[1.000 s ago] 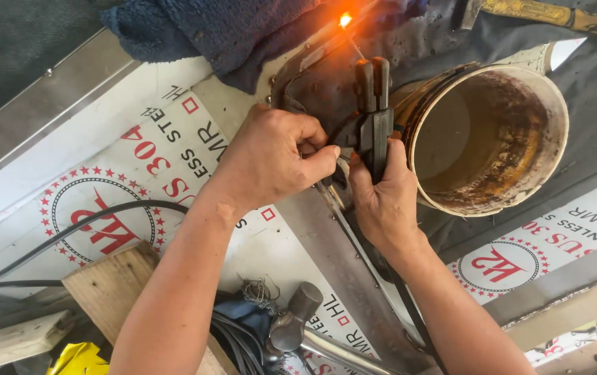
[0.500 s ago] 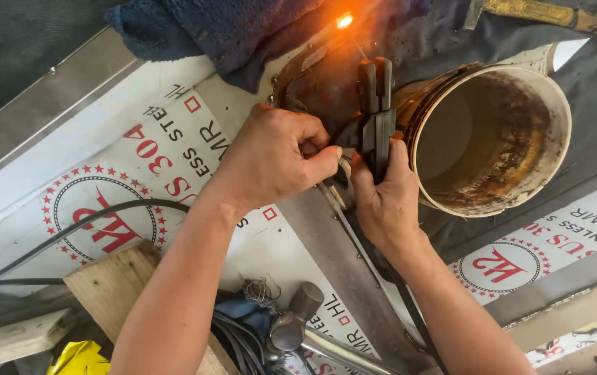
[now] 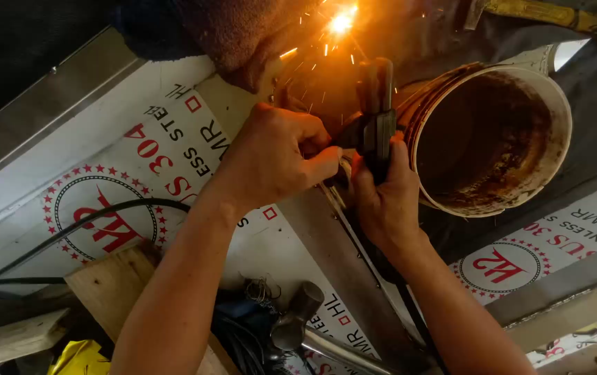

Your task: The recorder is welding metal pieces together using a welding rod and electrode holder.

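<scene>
Item: my right hand (image 3: 385, 208), fingers closed round the grip of the dark electrode holder (image 3: 375, 114); holder stands just beyond my knuckles, its cable (image 3: 409, 312) trailing back under my wrist.

Item: my left hand (image 3: 271, 156), fingers curled shut; fingertips pressed against the holder beside my right thumb, steadying it; whether they pinch anything else I cannot tell.

Item: arc (image 3: 340, 23), bright orange, sparks scattering, well beyond my fingertips at the far end of the rod; the rod itself too thin and glared to trace.

Item: flat steel strip (image 3: 343, 267), running under both hands and back toward me.

Item: rusty white bucket (image 3: 555, 149), just right of my right hand, near but apart from it.

Item: film-wrapped steel sheet (image 3: 139, 173) with red and black print, left of my left hand; a black cable (image 3: 104, 212) lying across it.

Item: hammer (image 3: 298, 316), wood offcuts (image 3: 114, 278), nearer me than my wrists.

Step in hand, by my judgement: welding, arc struck and burning.

Next move calls for, I judge: both hands steady, rod fed down evenly as it shortens, sparks kept off the cloth (image 3: 243, 35) beside the arc.
</scene>
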